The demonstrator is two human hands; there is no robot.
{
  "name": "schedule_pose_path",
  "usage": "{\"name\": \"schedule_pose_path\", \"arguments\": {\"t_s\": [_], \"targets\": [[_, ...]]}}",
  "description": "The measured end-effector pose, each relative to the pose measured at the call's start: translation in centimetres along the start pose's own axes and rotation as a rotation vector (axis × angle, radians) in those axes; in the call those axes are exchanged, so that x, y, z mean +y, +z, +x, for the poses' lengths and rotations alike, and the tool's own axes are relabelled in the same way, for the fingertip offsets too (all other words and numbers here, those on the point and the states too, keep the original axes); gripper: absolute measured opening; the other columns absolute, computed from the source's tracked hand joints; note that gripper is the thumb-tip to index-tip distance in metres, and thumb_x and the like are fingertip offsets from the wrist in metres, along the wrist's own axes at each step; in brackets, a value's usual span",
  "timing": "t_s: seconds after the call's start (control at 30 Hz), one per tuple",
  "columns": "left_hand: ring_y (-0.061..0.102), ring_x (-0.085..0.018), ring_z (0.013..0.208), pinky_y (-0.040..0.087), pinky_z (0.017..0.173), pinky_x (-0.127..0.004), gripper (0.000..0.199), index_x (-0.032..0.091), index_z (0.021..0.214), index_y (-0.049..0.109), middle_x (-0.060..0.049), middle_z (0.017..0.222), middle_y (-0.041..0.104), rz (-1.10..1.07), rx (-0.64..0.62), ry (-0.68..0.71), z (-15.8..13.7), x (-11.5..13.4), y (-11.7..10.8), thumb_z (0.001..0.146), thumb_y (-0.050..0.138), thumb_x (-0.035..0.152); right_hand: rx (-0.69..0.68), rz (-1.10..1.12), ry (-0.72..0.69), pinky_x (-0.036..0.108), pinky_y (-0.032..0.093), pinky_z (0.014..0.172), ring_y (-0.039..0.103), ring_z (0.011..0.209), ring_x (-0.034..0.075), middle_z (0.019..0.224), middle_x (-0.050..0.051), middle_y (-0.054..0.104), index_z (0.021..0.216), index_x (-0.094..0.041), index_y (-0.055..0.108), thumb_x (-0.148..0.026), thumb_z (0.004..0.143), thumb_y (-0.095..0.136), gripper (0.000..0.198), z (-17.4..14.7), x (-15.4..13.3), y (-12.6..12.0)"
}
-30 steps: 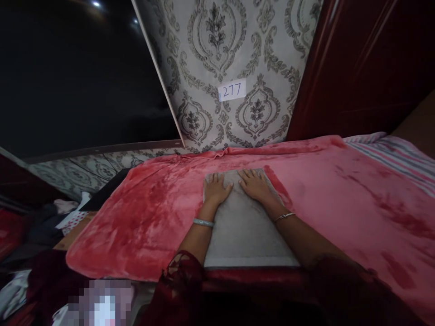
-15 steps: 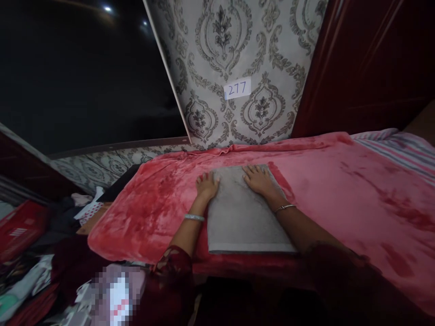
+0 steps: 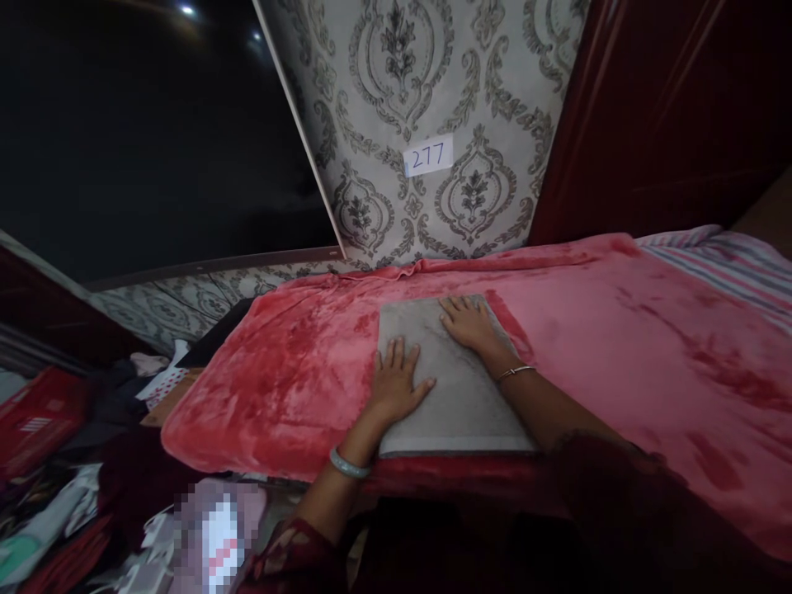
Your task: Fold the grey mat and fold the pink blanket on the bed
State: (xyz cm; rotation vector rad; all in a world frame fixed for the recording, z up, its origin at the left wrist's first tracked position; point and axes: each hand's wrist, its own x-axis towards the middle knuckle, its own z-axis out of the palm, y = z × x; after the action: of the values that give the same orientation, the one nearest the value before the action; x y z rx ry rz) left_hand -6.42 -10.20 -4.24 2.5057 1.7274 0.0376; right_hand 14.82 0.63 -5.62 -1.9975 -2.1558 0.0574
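A single head-worn camera is looking forward and down from close above a flat, rectangular grey cloth [image 3: 461, 396], facing a grey-and-white damask-patterned wall [image 3: 426, 107].

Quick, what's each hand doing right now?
Left hand: open, fingers spread, on the left part of the grey cloth.
Right hand: open, resting near the cloth's far right corner.

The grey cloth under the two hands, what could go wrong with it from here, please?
The pink-red blanket under the grey cloth looks soft and may wrinkle if the left hand or right hand pushes. The cloth's near edge lies close to the blanket's front edge, so a pull might slide it over.
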Motion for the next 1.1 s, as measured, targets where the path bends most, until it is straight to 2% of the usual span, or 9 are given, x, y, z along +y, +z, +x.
{"name": "schedule_pose_path", "arguments": {"t_s": [0.13, 0.27, 0.37, 0.47, 0.57, 0.67, 0.77, 0.87, 1.1], "targets": [[0.004, -0.031, 0.158, 0.016, 0.125, -0.058, 0.079, 0.017, 0.163, 0.022, -0.016, 0.171, 0.006, -0.066, -0.045, -0.041, -2.1, -1.5, -0.2, 0.099, 0.040, 0.059, -0.013, 0.044, -0.010, 0.060, 0.018, 0.121, 0.027, 0.151, 0.033, 0.166, 0.008, 0.028, 0.160, -0.025, 0.035, -0.043, 0.103, 0.026, 0.060, 0.1, 0.0, -0.2], [0.011, -0.031, 0.158, 0.016, 0.124, -0.060, 0.073, 0.017, 0.161, 0.030, -0.016, 0.170, 0.016, -0.091, -0.079, -0.082, -3.1, -1.5, -1.6, 0.099, 0.042, 0.053, -0.057, 0.096, -0.038, 0.062, 0.022, 0.120, 0.028, 0.151, 0.033, 0.165, 0.010, 0.030, 0.159, -0.024, 0.038, -0.042, 0.103, 0.030, 0.059, 0.1, 0.2, -1.2], [0.018, -0.032, 0.157, 0.015, 0.124, -0.060, 0.067, 0.015, 0.156, 0.039, -0.017, 0.166, 0.029, -0.074, -0.045, -0.043, -2.9, 0.6, -3.0, 0.098, 0.044, 0.049, -0.071, 0.116, -0.065, 0.058, 0.028, 0.119, 0.029, 0.151, 0.030, 0.165, 0.007, 0.032, 0.156, -0.025, 0.043, -0.039, 0.104, 0.031, 0.056, -1.0, 0.8, -2.2], [0.019, -0.030, 0.157, 0.014, 0.126, -0.056, 0.070, 0.013, 0.157, 0.036, -0.017, 0.167, 0.028, -0.082, -0.017, 0.103, -2.4, 4.1, -3.1, 0.099, 0.043, 0.050, -0.036, 0.122, -0.096, 0.054, 0.025, 0.122, 0.026, 0.152, 0.029, 0.165, 0.005, 0.031, 0.156, -0.027, 0.044, -0.037, 0.105, 0.028, 0.054, -3.4, 1.7, -2.6], [0.014, -0.032, 0.158, 0.013, 0.126, -0.058, 0.078, 0.013, 0.160, 0.030, -0.017, 0.169, 0.021, -0.078, -0.020, 0.210, -2.1, 7.3, -1.8, 0.098, 0.043, 0.058, -0.010, 0.107, -0.134, 0.052, 0.024, 0.122, 0.025, 0.153, 0.029, 0.165, 0.005, 0.033, 0.154, -0.028, 0.047, -0.037, 0.105, 0.031, 0.052, -6.3, 2.5, -2.0], [0.011, -0.037, 0.157, 0.013, 0.123, -0.065, 0.081, 0.013, 0.161, 0.029, -0.018, 0.169, 0.018, -0.044, -0.019, 0.222, -2.0, 8.8, 0.1, 0.097, 0.041, 0.062, 0.001, 0.090, -0.174, 0.055, 0.024, 0.121, 0.026, 0.153, 0.028, 0.165, 0.005, 0.030, 0.155, -0.030, 0.045, -0.036, 0.104, 0.033, 0.052, -8.7, 2.9, -0.7], [0.011, -0.037, 0.157, 0.012, 0.123, -0.066, 0.080, 0.012, 0.161, 0.028, -0.020, 0.169, 0.019, -0.013, -0.013, 0.211, -2.2, 8.9, 0.9, 0.098, 0.039, 0.061, 0.025, 0.102, -0.173, 0.055, 0.020, 0.123, 0.022, 0.154, 0.027, 0.167, 0.005, 0.025, 0.158, -0.031, 0.039, -0.035, 0.105, 0.032, 0.054, -9.8, 2.9, 0.2], [0.012, -0.036, 0.157, 0.013, 0.124, -0.063, 0.081, 0.013, 0.161, 0.029, -0.021, 0.168, 0.020, 0.002, -0.015, 0.199, -2.8, 8.3, 0.7, 0.098, 0.038, 0.063, 0.027, 0.120, -0.166, 0.055, 0.019, 0.123, 0.021, 0.154, 0.027, 0.167, 0.004, 0.025, 0.158, -0.031, 0.039, -0.036, 0.105, 0.031, 0.055, -10.0, 2.7, 0.3], [0.014, -0.035, 0.157, 0.013, 0.125, -0.061, 0.081, 0.012, 0.160, 0.030, -0.021, 0.168, 0.019, 0.032, -0.001, 0.093, -5.6, 5.3, 0.6, 0.097, 0.039, 0.063, 0.012, 0.119, -0.175, 0.057, 0.019, 0.123, 0.021, 0.154, 0.028, 0.168, 0.006, 0.023, 0.159, -0.026, 0.039, -0.037, 0.104, 0.029, 0.057, -10.2, 2.7, -0.3]]}}
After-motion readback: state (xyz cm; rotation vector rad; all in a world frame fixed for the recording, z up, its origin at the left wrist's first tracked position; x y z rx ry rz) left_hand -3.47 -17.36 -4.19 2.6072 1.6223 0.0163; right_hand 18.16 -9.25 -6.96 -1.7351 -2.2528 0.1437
